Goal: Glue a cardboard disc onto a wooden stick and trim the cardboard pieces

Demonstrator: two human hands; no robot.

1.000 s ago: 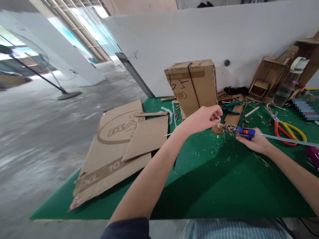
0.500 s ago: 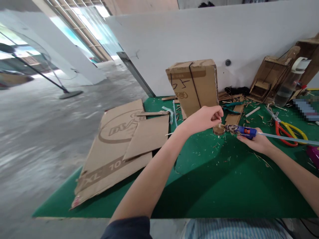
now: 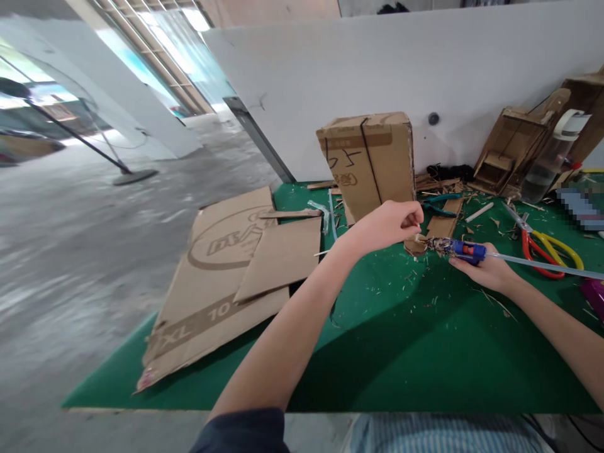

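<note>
My left hand (image 3: 389, 224) is closed in a pinch on a small cardboard piece (image 3: 415, 246) held just above the green mat (image 3: 377, 352). My right hand (image 3: 486, 270) grips a blue glue gun (image 3: 460, 250) lying sideways, its crusted nozzle touching the small piece. A clear glue stick (image 3: 542, 266) juts out of the gun's back to the right. Both hands meet in front of an upright cardboard box (image 3: 368, 163).
Flattened cardboard sheets (image 3: 226, 277) lie on the mat's left part, overhanging its edge. Red and yellow scissors (image 3: 547, 248), green pliers (image 3: 438, 207), cardboard strips and scraps litter the right side. A cardboard model (image 3: 509, 148) and a plastic bottle (image 3: 552, 157) stand against the white wall.
Nothing has changed with the hands: they hold the same pose. Only the view has shifted slightly.
</note>
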